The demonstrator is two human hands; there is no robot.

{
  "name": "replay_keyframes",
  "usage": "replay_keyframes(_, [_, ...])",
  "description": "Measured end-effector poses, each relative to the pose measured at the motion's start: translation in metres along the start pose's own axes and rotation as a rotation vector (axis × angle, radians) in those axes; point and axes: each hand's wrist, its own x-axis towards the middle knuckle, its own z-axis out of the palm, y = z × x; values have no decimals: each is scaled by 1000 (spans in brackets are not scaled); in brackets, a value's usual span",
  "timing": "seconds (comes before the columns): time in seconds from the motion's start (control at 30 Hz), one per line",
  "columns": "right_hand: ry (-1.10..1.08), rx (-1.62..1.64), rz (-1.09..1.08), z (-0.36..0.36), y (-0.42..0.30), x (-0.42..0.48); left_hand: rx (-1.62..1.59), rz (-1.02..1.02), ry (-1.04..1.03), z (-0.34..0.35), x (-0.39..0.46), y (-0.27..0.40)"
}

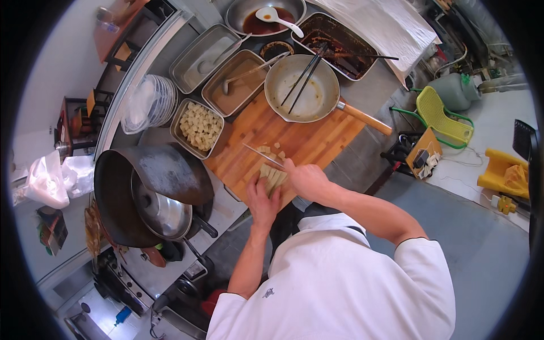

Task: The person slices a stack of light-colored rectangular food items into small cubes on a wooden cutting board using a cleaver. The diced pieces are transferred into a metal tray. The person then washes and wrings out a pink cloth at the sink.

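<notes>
My right hand [307,179] is closed around the grip of a knife [263,154], whose narrow blade edge points to the upper left over the wooden cutting board [335,140]. Under the fingers of my left hand [263,199] lies a block of pale food cut into strips [274,175], steadied against the board. A few small cubes [277,145] sit just beyond the blade. To the upper left, a metal container [199,129] holds many similar pale cubes. The knife's handle is hidden in my fist.
A saucepan [304,87] with black chopsticks across it stands on the board's far part. Metal trays of brown liquid [238,85] and dark sauce [340,46] lie beyond. Bagged plates [155,104] stand at left, near a large dark wok [123,195] and a lidded pan [161,208].
</notes>
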Motion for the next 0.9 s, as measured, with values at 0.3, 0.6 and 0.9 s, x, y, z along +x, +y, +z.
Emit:
replay_keyframes(0.3, [-48, -59, -37, 36, 1, -3, 10, 64, -45, 3, 1, -12])
replay_keyframes(0.6, [-68, 3, -14, -6, -12, -1, -20, -26, 43, -3, -8, -5])
replay_keyframes(0.9, [-4, -93, -70, 46, -15, 6, -7, 17, -59, -1, -11, -20])
